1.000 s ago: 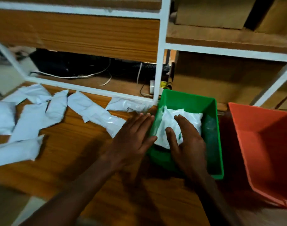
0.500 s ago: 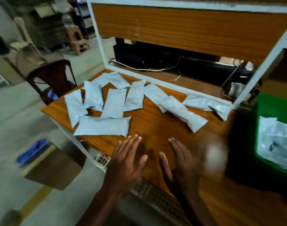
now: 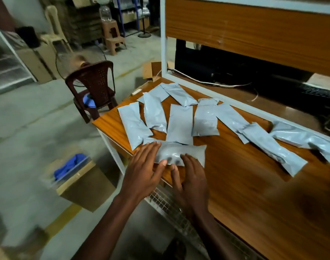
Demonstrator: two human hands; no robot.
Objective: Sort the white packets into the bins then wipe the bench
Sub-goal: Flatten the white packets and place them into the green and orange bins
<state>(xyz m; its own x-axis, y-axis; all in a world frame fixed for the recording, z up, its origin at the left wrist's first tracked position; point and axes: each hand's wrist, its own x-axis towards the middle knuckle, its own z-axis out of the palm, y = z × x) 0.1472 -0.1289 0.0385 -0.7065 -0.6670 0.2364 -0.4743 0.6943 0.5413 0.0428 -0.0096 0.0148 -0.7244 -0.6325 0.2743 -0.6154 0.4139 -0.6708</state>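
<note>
Several white packets lie spread over the wooden bench (image 3: 244,184). The nearest packet (image 3: 188,152) lies crosswise at the bench's front left edge. My left hand (image 3: 143,171) rests on its left end with fingers straight and the thumb at its near edge. My right hand (image 3: 192,181) touches its near edge with extended fingers. Other packets stand out behind it: one in the middle (image 3: 180,124), one at the far left (image 3: 134,124), and a long one to the right (image 3: 273,147). No bin is in view.
A white shelf frame post (image 3: 163,44) rises at the bench's back left, with black equipment (image 3: 235,68) and cables behind it. On the floor to the left stand a dark plastic chair (image 3: 95,81) and a cardboard box holding blue cloth (image 3: 80,177).
My view swung left from the green bin to the packet pile. Both hands left the bin and reached forward onto the nearest packet.
</note>
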